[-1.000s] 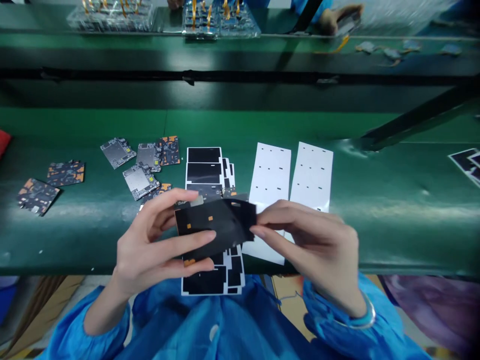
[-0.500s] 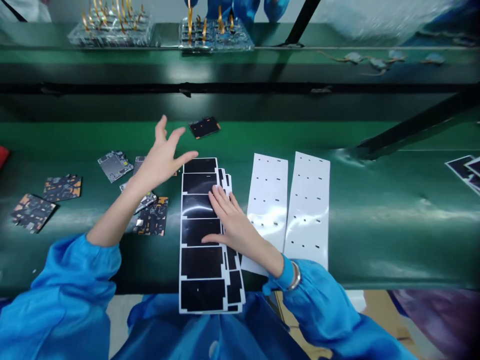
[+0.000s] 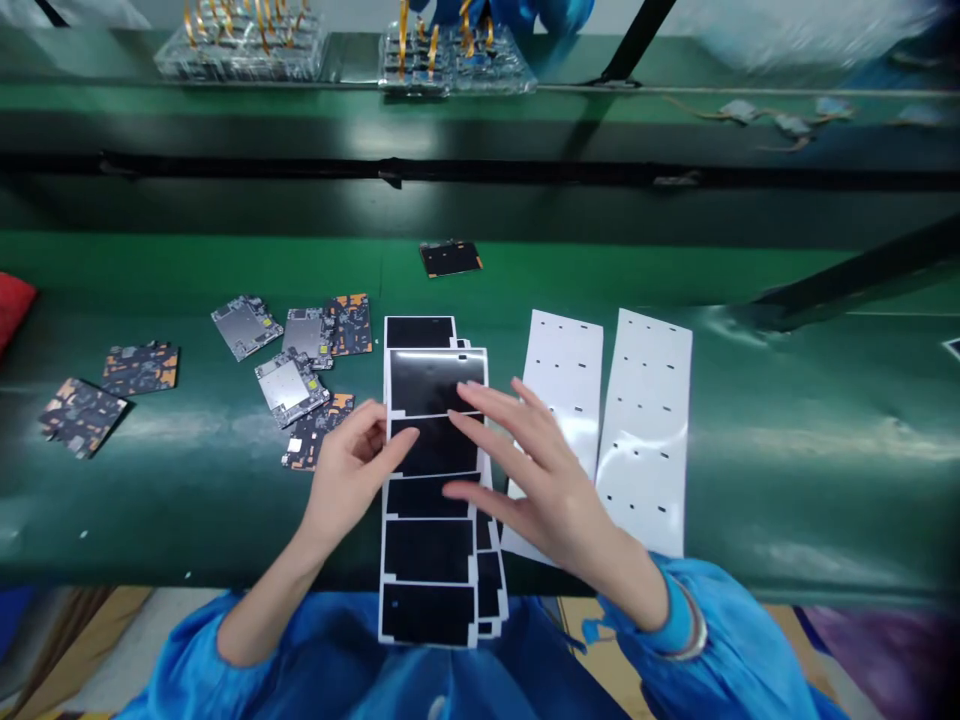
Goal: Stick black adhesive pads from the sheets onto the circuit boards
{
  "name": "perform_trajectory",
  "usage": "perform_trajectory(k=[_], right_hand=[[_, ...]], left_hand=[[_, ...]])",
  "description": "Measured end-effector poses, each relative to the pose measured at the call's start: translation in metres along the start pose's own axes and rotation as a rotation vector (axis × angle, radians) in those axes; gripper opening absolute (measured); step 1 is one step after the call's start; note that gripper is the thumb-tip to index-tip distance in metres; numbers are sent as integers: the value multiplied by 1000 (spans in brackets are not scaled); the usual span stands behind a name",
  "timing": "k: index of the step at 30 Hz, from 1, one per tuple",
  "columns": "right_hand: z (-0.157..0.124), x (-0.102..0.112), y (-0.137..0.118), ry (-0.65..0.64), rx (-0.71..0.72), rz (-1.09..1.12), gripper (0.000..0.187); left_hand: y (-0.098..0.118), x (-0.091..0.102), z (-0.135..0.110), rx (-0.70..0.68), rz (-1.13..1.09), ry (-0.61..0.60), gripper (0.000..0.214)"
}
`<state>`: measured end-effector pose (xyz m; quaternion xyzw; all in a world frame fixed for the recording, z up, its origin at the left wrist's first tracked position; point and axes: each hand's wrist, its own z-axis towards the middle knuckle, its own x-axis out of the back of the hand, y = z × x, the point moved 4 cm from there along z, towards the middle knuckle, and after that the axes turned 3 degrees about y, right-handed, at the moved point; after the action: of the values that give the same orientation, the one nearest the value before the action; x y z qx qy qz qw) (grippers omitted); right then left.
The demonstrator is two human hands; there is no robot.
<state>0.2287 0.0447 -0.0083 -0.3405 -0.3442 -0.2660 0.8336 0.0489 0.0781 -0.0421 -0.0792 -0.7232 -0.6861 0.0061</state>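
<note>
Though both hands are right at the sticker sheets point(image 3: 431, 550), neither one grips them; the left hand point(image 3: 349, 480) is loose, with its fingers a bit curled, and its fingertips point(image 3: 409, 445) reach the left edge of the sheets; the right hand point(image 3: 544, 490) is open wide, with its fingers spread out over the sheets; the view does not show if they press down or hang just above.

The sheets lie in a long, uneven pile on the green bench point(image 3: 795, 490), right in front of the person; they hold black stickers with white edges. Just right of them lie two white sheets point(image 3: 566, 390) side by side, dotted with small black marks.

Left of the pile lie circuit boards point(image 3: 244, 327), some silver and some dark with orange spots; one dark board point(image 3: 315, 432) is near the left hand. A small black piece point(image 3: 450, 258) lies alone, farther up the bench; a red thing point(image 3: 11, 310) pokes in at the left edge.

Far ahead stand two clear trays point(image 3: 240, 50) with gold strips; a co-worker's blue sleeves point(image 3: 502, 10) show behind them. The person wears blue sleeves point(image 3: 742, 640) and a metal bangle point(image 3: 694, 630) on the right wrist.
</note>
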Motion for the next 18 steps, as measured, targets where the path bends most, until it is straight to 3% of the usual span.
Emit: perform_trajectory(k=[2, 4, 8, 12, 15, 18], right_hand=[[17, 14, -2, 102, 83, -46, 30], [32, 22, -3, 108, 178, -54, 15], [39, 27, -8, 34, 332, -82, 17], [32, 27, -12, 71, 389, -208, 16], [30, 28, -4, 116, 275, -95, 12], [26, 36, 17, 244, -38, 164, 14]], left_hand=[[8, -6, -9, -89, 45, 11, 11], [16, -9, -16, -180, 115, 31, 10], [27, -16, -24, -323, 195, 56, 6], [35, -22, -24, -394, 224, 55, 8], [34, -23, -22, -417, 242, 26, 5], [15, -14, -16, -326, 256, 82, 16]])
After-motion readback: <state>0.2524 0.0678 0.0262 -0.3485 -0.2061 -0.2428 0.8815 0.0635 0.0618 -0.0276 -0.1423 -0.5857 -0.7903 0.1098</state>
